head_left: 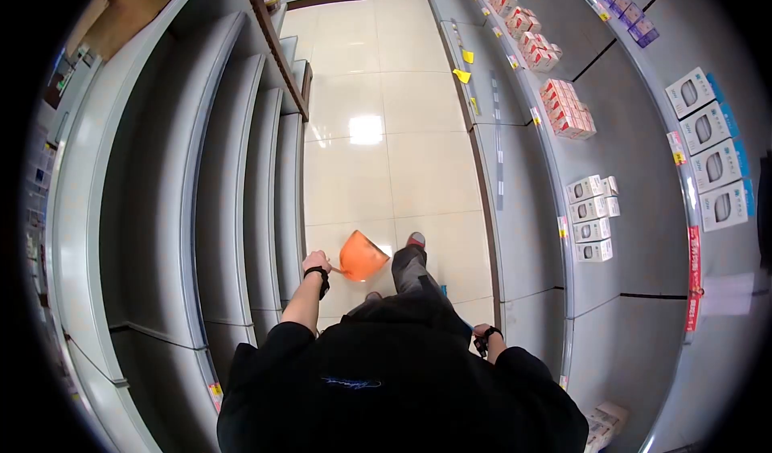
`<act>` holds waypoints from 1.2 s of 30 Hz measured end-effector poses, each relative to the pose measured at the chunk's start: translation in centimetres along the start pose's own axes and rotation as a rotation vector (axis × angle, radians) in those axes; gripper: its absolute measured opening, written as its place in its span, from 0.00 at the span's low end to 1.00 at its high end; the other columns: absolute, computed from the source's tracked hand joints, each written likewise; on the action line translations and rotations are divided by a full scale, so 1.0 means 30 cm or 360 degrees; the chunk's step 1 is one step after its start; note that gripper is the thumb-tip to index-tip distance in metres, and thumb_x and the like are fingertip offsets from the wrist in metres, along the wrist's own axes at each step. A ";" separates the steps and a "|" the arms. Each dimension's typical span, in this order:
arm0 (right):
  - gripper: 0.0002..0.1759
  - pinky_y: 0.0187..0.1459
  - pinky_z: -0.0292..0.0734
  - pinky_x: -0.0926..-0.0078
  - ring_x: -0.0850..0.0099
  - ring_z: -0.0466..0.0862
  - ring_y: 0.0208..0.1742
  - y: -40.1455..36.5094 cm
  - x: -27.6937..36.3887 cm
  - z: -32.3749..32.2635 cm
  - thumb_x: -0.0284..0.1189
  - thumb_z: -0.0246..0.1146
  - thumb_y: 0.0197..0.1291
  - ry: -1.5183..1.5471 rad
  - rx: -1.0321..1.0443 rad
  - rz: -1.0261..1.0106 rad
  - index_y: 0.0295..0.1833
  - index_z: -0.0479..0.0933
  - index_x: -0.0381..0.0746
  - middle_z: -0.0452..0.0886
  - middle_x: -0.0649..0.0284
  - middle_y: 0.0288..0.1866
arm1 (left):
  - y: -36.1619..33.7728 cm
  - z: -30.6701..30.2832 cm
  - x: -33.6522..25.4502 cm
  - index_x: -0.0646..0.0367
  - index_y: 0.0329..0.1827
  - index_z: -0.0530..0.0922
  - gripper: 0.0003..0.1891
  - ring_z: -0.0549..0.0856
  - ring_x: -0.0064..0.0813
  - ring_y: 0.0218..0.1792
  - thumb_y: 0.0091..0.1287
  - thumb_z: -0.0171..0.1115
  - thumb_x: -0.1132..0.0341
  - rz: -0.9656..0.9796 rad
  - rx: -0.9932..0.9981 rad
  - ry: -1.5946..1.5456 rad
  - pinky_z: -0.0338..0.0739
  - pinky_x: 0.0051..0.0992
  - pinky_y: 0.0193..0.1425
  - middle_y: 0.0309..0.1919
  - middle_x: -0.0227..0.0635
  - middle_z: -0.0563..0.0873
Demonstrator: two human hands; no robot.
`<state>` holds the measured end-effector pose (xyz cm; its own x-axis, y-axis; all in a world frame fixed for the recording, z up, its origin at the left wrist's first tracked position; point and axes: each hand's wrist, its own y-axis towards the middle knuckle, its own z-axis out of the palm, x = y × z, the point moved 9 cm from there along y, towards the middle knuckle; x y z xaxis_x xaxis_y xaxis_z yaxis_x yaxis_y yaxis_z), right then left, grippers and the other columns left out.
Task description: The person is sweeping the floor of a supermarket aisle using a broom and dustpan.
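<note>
My left hand (317, 262), with a black band at the wrist, is closed round the short handle of an orange dustpan (362, 257). The dustpan hangs over the floor in front of my legs, its wide part turned to the right. Low at my right side is my right hand (485, 334), its fingers curled; a thin bluish piece shows beside it, mostly hidden by my body. A small blue thing (444, 290) shows near the floor by my right leg, too little of it visible to name.
A tiled floor (346, 99) runs ahead between grey shelves (221, 172) on the left and a shelf unit (515, 172) on the right. The right shelves carry white boxes (591, 228), red-and-white boxes (567, 109) and larger boxes (720, 168). Yellow tags (461, 76) stick out along the low shelf.
</note>
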<state>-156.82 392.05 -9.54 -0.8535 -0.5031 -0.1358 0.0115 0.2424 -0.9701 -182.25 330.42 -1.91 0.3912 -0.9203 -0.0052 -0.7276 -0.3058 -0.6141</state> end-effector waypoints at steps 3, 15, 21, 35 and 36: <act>0.08 0.22 0.74 0.60 0.61 0.80 0.20 0.088 0.137 -0.070 0.28 0.60 0.54 -0.0022 0.0100 -0.0115 0.25 0.75 0.38 0.78 0.56 0.21 | 0.052 -0.073 -0.011 0.54 0.44 0.82 0.16 0.85 0.38 0.46 0.63 0.61 0.52 -0.0120 0.0080 0.0086 0.80 0.36 0.48 0.43 0.40 0.86; 0.19 0.25 0.74 0.63 0.67 0.77 0.24 0.347 0.727 -0.558 0.29 0.62 0.51 -0.0058 0.0046 -0.0672 0.50 0.74 0.36 0.77 0.60 0.27 | 0.278 -0.506 -0.276 0.54 0.41 0.82 0.19 0.86 0.41 0.42 0.63 0.58 0.47 -0.0209 -0.0135 0.0279 0.81 0.37 0.44 0.38 0.41 0.86; 0.12 0.23 0.68 0.68 0.70 0.73 0.20 0.093 0.935 -0.780 0.27 0.57 0.53 -0.0006 -0.0157 -0.0848 0.44 0.72 0.36 0.72 0.63 0.20 | 0.398 -0.656 -0.398 0.55 0.42 0.82 0.22 0.86 0.44 0.41 0.63 0.56 0.44 -0.0144 -0.0287 0.0266 0.81 0.39 0.43 0.37 0.43 0.86; 0.09 0.26 0.78 0.64 0.63 0.83 0.24 0.049 0.966 -0.845 0.27 0.62 0.52 -0.0081 0.0012 -0.0223 0.37 0.76 0.33 0.79 0.56 0.23 | 0.733 -0.929 -0.627 0.55 0.38 0.77 0.16 0.85 0.49 0.37 0.67 0.53 0.50 -0.0069 -0.0579 0.0160 0.79 0.45 0.38 0.32 0.45 0.85; 0.11 0.27 0.78 0.59 0.60 0.83 0.24 0.126 0.929 -0.820 0.31 0.61 0.56 0.0099 0.0131 -0.0058 0.32 0.76 0.32 0.81 0.55 0.24 | 0.794 -0.930 -0.635 0.55 0.39 0.77 0.16 0.85 0.49 0.37 0.67 0.53 0.51 0.0015 -0.0584 0.0120 0.78 0.45 0.38 0.33 0.46 0.85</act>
<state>-193.38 399.34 -12.06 -0.8848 -0.4572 -0.0899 0.0204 0.1546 -0.9878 -222.77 333.86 5.58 0.3511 -0.9346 0.0570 -0.8897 -0.3520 -0.2906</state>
